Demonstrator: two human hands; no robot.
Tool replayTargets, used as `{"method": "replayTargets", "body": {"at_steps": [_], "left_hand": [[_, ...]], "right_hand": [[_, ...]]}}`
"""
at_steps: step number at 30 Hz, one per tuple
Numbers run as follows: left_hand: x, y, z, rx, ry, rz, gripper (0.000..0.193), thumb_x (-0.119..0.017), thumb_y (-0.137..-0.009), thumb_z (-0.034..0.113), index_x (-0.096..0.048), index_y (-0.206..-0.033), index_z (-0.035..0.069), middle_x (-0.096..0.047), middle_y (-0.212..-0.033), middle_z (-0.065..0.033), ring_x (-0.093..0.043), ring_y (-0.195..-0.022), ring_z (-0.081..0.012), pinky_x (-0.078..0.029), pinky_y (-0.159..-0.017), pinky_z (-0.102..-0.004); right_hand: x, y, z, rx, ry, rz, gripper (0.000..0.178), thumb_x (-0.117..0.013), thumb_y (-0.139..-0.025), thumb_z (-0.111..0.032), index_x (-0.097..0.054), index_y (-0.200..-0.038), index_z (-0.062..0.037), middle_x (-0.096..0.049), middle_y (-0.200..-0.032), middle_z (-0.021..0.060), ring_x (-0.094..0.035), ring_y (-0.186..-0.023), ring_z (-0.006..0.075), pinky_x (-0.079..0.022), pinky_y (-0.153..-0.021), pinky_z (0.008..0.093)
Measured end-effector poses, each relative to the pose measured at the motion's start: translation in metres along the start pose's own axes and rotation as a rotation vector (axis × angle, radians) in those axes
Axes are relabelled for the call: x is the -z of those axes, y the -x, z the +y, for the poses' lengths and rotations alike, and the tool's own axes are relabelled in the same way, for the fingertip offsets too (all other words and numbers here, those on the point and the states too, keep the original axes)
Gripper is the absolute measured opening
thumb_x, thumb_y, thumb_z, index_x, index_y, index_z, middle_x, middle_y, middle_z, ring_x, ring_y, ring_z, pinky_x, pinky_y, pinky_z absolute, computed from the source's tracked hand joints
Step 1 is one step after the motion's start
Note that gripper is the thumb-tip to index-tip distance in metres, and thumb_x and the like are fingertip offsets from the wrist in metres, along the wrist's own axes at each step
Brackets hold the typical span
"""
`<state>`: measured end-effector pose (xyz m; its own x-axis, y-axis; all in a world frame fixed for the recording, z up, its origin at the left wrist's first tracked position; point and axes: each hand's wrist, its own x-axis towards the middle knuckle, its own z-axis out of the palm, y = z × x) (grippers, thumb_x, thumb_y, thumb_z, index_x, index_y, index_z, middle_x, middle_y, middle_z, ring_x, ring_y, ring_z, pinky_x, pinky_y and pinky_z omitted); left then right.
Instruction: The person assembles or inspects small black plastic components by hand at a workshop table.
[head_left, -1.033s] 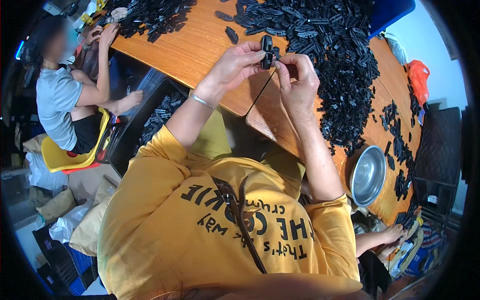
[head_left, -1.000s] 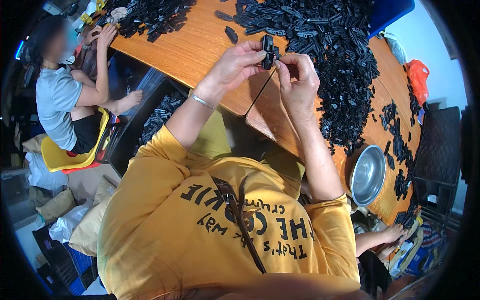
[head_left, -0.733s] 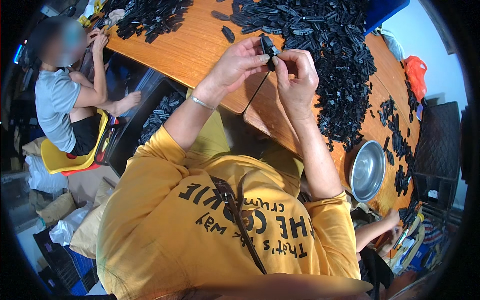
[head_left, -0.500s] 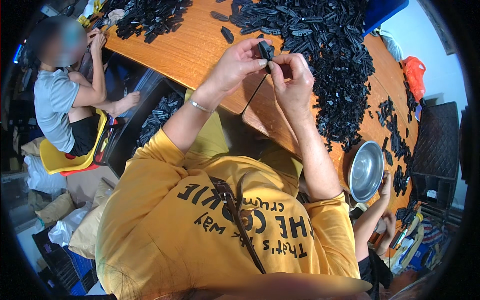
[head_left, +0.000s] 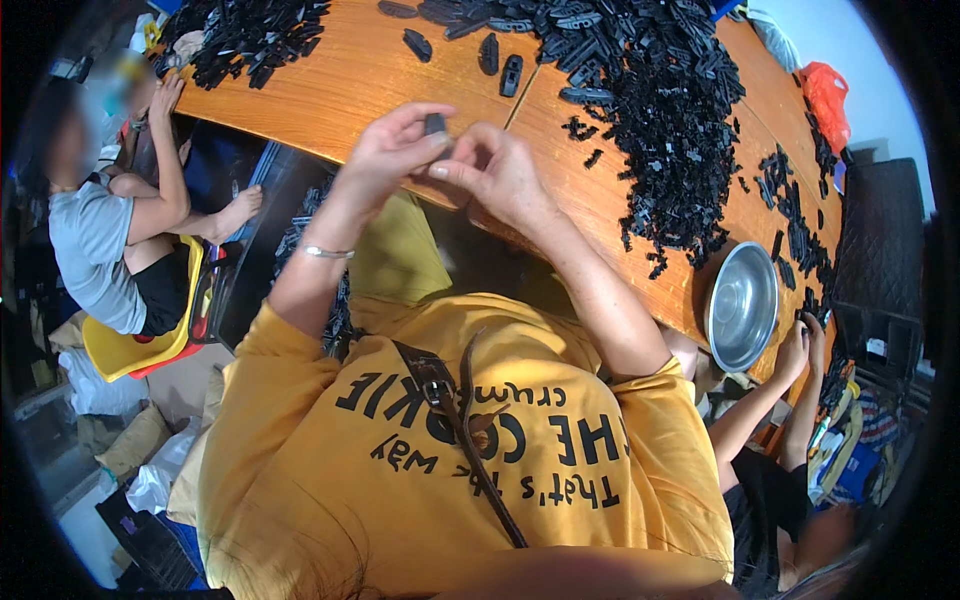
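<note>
Head view: L hand [head_left: 392, 150] has a black part [head_left: 435, 124] pinched betw. thumb & fingers, by the near edge of the table [head_left: 290, 105]. R hand [head_left: 502, 178] is just beside it, thumb & index tips close tog.; can't tell if they touch the part or hold a tiny pc. Loose black parts [head_left: 511, 76] lie beyond the hands, w/ a heap of small black pcs. [head_left: 675, 170] to the right & a steel bowl [head_left: 743, 305] nearer.

Handling, my guess: moulded plastic, so prob. light, stiff, a bit slick; any thin clips might snap if bent. Best hold = the long sides of the body, thumb opp. fingers, keeping the R-hand side free.

Hard to see: most of the part is behind L thumb & fingers, only a dark end shows, no detail. R hand's other fingers are curled, partly hid. Heap of larger black parts [head_left: 575, 35] is cut off at top. Co-worker's hands [head_left: 805, 340] at right have smth dark, too small to ID.
</note>
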<state>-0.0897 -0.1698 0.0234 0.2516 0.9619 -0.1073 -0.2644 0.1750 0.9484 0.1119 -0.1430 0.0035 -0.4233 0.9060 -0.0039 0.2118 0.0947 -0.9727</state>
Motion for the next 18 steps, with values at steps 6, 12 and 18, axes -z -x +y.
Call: {"method": "replayTargets", "body": {"at_steps": [6, 12, 18], "left_hand": [[0.082, 0.071, 0.040, 0.084, -1.057, 0.228, 0.025, -0.066, -0.101, 0.004, -0.064, -0.126, 0.004, -0.072, -0.105, -0.0053, -0.067, -0.098, -0.0116, -0.053, -0.090, -0.0270], [0.027, -0.019, 0.002, -0.157, -0.905, 0.267, 0.026, -0.072, -0.100, 0.018, -0.069, -0.119, 0.000, -0.075, -0.103, -0.0064, -0.071, -0.092, -0.0133, -0.057, -0.081, -0.0288], [-0.047, -0.134, -0.027, -0.171, -1.192, 0.390, 0.039, -0.078, -0.093, 0.038, -0.073, -0.115, 0.006, -0.074, -0.099, -0.0149, -0.073, -0.090, -0.0312, -0.058, -0.080, -0.0403]], "right_hand": [[0.096, 0.007, 0.005, 0.235, 0.658, 0.223, 0.015, -0.084, -0.085, -0.018, -0.075, -0.090, -0.0073, -0.072, -0.093, 0.0143, -0.072, -0.083, 0.0318, -0.059, -0.074, 0.0415], [0.123, -0.015, 0.014, -0.019, 1.099, 0.213, 0.029, -0.082, -0.085, -0.018, -0.072, -0.111, -0.0101, -0.072, -0.104, 0.0151, -0.073, -0.091, 0.0351, -0.059, -0.079, 0.0450], [0.118, -0.012, 0.022, -0.004, 1.060, 0.188, 0.030, -0.079, -0.083, -0.008, -0.068, -0.112, -0.0082, -0.073, -0.103, 0.0176, -0.073, -0.094, 0.0375, -0.059, -0.080, 0.0468]]}}
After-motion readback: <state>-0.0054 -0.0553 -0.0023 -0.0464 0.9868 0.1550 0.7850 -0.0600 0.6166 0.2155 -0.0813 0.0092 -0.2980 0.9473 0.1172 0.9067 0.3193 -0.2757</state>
